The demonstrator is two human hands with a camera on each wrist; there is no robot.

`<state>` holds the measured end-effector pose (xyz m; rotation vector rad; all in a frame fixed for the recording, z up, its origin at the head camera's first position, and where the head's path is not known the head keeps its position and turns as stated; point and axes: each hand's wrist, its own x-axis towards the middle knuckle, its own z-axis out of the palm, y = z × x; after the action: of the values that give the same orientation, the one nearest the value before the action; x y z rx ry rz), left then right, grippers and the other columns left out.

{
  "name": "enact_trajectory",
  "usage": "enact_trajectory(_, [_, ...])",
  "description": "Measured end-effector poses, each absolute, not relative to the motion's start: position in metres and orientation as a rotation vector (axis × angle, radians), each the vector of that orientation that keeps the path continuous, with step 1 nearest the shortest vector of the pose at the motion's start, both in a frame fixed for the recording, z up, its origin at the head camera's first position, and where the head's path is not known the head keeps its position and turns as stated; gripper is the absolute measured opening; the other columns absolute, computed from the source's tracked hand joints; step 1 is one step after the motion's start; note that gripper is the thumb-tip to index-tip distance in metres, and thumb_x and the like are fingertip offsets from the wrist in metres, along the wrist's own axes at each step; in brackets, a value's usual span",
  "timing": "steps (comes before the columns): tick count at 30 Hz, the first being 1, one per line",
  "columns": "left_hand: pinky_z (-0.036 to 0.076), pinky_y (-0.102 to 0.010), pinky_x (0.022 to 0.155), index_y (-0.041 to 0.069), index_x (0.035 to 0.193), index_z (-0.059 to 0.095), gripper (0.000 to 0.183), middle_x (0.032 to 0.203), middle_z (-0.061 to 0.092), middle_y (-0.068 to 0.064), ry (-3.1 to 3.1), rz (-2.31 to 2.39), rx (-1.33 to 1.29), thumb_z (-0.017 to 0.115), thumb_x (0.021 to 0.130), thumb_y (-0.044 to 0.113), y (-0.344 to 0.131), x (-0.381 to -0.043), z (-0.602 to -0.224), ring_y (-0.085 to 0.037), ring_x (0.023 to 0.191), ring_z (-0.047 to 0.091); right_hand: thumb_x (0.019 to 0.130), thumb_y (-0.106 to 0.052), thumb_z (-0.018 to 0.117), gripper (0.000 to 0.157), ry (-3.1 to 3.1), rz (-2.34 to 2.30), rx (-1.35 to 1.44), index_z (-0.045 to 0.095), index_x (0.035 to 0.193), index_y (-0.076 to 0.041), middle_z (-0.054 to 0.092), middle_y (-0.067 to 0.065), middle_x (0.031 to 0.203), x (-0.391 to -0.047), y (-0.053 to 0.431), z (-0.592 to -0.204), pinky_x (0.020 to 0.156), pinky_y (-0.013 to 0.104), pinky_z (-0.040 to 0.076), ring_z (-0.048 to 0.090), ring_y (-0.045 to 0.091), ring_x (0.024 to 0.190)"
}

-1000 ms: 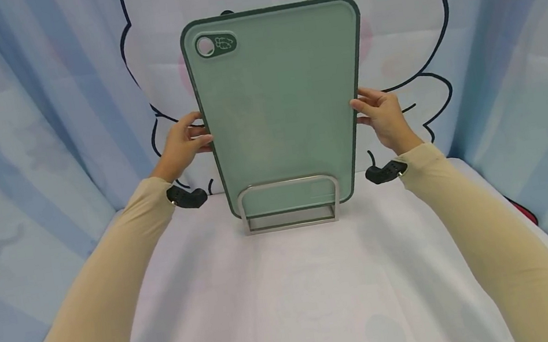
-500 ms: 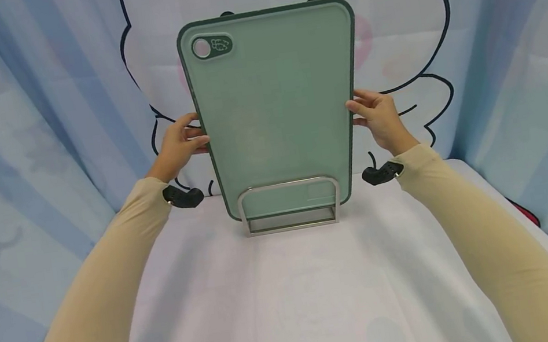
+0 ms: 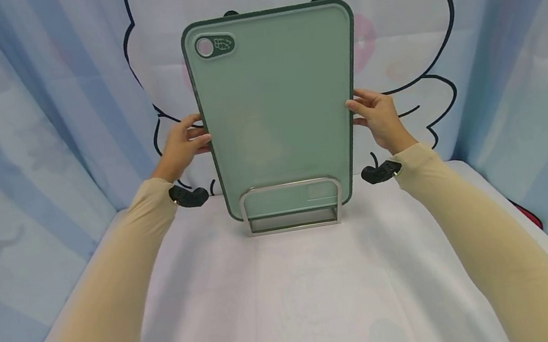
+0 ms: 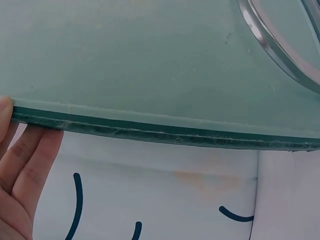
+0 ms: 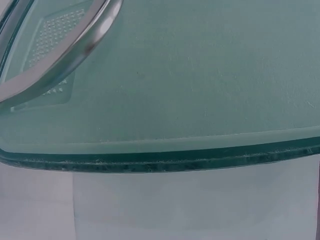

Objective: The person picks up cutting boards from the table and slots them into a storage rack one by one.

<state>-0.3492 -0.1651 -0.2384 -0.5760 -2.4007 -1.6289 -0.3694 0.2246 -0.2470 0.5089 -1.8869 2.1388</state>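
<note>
A large green cutting board with a dark green rim stands upright in a metal rack. A round hole and a small printed figure mark its upper left corner. My left hand pinches the board's left edge at mid height, thumb on the near face and fingers behind. On the opposite edge my right hand grips in the same way. In the left wrist view, the thumb and fingers hold the rim. The right wrist view shows the board's lower corner with a studded patch behind the rack's bar; the hand is outside that view.
The rack rests on a white-covered table, near its back edge. Behind it hangs a pale curtain with black cartoon outlines. Blue curtains close in both sides. A red, black-edged thing shows at the right table edge.
The board has shifted slightly left relative to the backdrop and sits a touch lower in the rack, with both hands moving along. Both hands keep their hold on its edges.
</note>
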Motion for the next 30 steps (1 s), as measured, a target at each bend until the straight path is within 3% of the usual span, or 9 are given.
enact_trajectory(11, [0.054, -0.031, 0.088, 0.011, 0.145, 0.036, 0.051, 0.129, 0.055, -0.025, -2.404, -1.637, -0.509, 0.051, 0.096, 0.008, -0.16, -0.352, -0.242, -0.004, 0.091, 0.062, 0.087, -0.012, 0.064, 0.048, -1.89, 2.157, 0.459, 0.052, 0.131, 0.003, 0.067, -0.007, 0.084, -0.374, 0.224, -0.248, 0.061, 0.018, 0.053, 0.061, 0.006, 0.076])
enact_trajectory(22, [0.05, -0.038, 0.096, 0.013, 0.148, 0.03, 0.055, 0.133, 0.053, -0.021, -2.393, -1.591, -0.475, 0.05, 0.096, 0.01, -0.154, -0.354, -0.242, -0.03, 0.116, 0.058, 0.088, -0.012, 0.063, 0.05, -1.895, 2.153, 0.454, 0.05, 0.134, 0.001, 0.067, -0.008, 0.085, -0.376, 0.225, -0.244, 0.061, 0.018, 0.052, 0.062, 0.007, 0.076])
enact_trajectory(30, [0.051, -0.039, 0.094, 0.012, 0.145, 0.036, 0.05, 0.134, 0.054, -0.019, -2.361, -1.551, -0.382, 0.05, 0.097, 0.011, -0.144, -0.356, -0.248, -0.032, 0.116, 0.058, 0.091, -0.018, 0.06, 0.047, -2.029, 2.034, 0.357, 0.05, 0.133, 0.001, 0.064, -0.012, 0.085, -0.374, 0.225, -0.249, 0.065, 0.016, 0.052, 0.06, 0.004, 0.076])
